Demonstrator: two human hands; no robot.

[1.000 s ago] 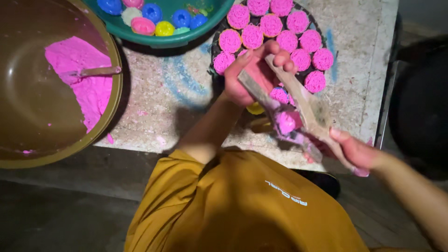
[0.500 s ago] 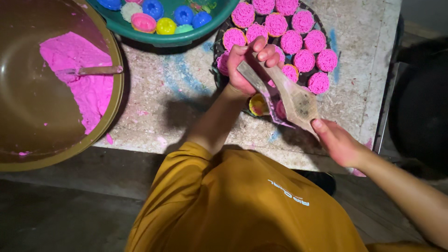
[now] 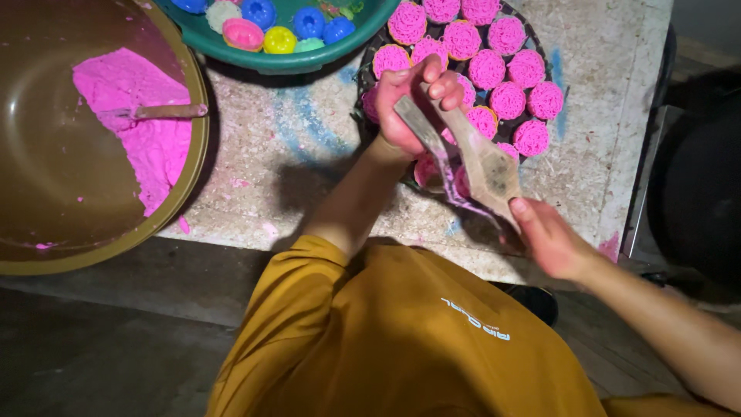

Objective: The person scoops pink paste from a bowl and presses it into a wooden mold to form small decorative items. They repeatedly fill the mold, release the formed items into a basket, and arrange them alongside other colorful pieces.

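My left hand [image 3: 401, 108] is shut around the upper ends of a wooden two-piece press [image 3: 486, 166]. My right hand [image 3: 552, 243] grips its wider lower end. The press is tilted over the near edge of a dark round tray [image 3: 367, 62]. Several round pink patterned cakes [image 3: 509, 100] lie on the tray. Pink smears run along the edge of the press. Whatever sits between its two halves is hidden.
A big brown bowl [image 3: 46, 177] at the left holds pink dough [image 3: 147, 147] and a spoon [image 3: 162, 112]. A green basin [image 3: 285, 60] at the top holds coloured round moulds. All of it rests on a speckled stone table [image 3: 309, 154], whose edge runs near my yellow shirt.
A pink lump showed between the open halves of the press; the halves have come together and it is out of sight. Both hands have risen over the tray.
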